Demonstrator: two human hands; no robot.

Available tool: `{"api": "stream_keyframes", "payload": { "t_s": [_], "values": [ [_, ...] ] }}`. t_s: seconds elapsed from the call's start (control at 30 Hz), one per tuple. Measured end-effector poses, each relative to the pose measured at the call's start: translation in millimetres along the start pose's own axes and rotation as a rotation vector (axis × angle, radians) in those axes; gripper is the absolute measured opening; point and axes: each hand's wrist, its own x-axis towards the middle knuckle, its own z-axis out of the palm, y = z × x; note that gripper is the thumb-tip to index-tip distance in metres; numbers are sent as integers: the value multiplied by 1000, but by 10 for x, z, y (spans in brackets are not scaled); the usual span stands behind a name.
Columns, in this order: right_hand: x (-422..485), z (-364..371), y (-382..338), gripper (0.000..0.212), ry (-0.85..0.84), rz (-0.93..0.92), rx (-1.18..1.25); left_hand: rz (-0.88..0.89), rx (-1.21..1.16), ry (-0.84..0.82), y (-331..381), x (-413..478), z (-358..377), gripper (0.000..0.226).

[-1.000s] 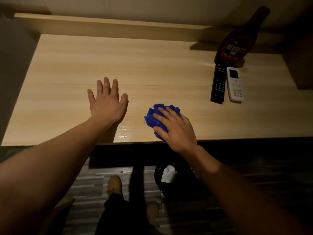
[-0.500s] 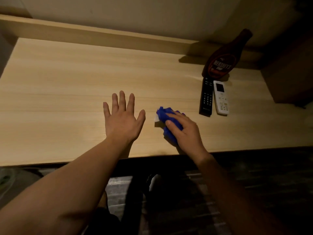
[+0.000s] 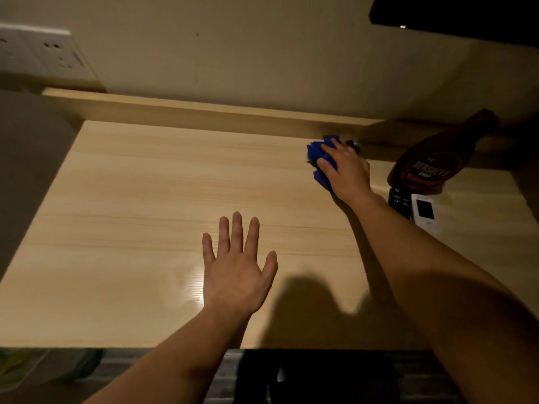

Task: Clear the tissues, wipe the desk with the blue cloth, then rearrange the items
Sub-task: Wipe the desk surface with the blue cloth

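Trouble sits close: our right hand (image 3: 347, 170) presses the bunched blue cloth (image 3: 316, 156) at the counter's (image 3: 145, 199) back edge, beside the syrup bottle (image 3: 431, 161). A wide swipe could tip it. Our left hand (image 3: 236, 269) lies flat, holding nothing.

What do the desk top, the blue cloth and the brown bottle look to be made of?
Desk top: likely wood-grain laminate, glossy glare patch. Blue cloth: soft fabric, bunched under the right hand. Brown bottle: probably smooth plastic, printed label.
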Motion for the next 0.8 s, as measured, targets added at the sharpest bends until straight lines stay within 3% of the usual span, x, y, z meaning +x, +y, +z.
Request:
{"api": "stream_keyframes", "payload": {
  "t_s": [0.27, 0.8],
  "values": [
    [127, 90, 47, 68, -169, 133, -189, -22, 15, -7, 2, 13, 9, 76],
    [-1133, 123, -95, 67, -140, 135, -256, -8, -5, 31, -2, -27, 30, 77]
  ]
}}
